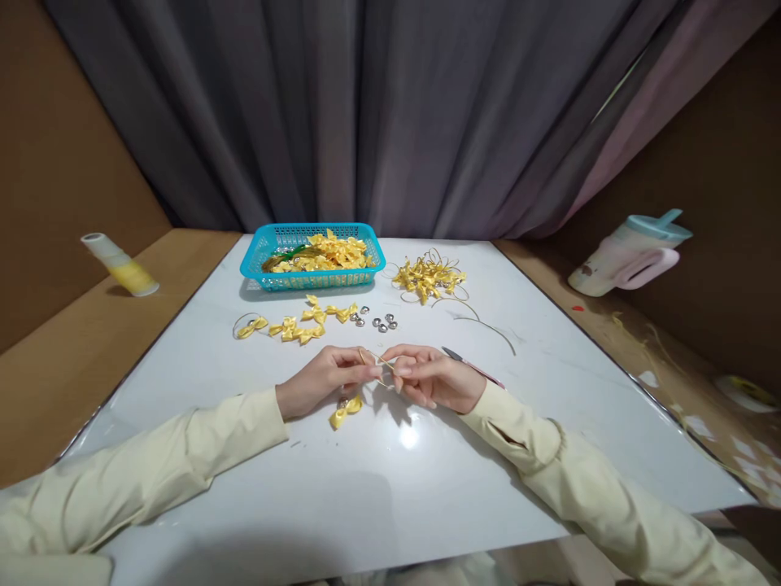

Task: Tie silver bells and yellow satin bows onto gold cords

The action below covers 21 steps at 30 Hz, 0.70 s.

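Above the white table (268, 505), my left hand (340, 371) and my right hand (436, 376) pinch a thin gold cord (383, 360) between them, its ends curving around the fingertips. Just below my left hand lies a yellow bow (346, 412) with a silver bell at its top. Ahead of my hands are several loose yellow bows (305, 325) and several small silver bells (383, 324). One bow with a looped cord (252, 327) sits to their left. Farther back on the right is a pile of yellow bows with cords (429, 278).
A blue basket (314, 285) of yellow bows stands at the back. Two loose cords (488, 325) and a pen (473, 366) lie near my right hand. A yellow-and-white tube (122, 264) stands left, and a lidded cup (622, 256) right.
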Motion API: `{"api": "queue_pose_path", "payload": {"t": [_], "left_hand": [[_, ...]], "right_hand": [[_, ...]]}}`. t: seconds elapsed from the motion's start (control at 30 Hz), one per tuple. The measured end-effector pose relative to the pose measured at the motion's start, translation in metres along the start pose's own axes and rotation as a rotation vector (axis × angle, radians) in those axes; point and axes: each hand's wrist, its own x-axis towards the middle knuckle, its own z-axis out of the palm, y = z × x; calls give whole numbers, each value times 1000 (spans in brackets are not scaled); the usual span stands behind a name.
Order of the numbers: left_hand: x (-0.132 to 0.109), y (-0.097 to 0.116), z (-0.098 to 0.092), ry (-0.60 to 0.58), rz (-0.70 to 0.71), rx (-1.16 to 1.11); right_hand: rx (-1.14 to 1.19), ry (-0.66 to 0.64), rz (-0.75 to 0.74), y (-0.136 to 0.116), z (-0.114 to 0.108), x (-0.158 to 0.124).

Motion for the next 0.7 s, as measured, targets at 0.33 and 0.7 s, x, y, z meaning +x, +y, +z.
{"api": "queue_pose_path", "payload": {"t": [0.33, 0.7], "left_hand": [[0, -1, -11, -347, -177, -245], [-1, 4, -11, -444, -251, -248]], "right_hand": [[66, -89, -26, 7, 6, 2], [73, -130, 12, 11, 11, -1]]}}
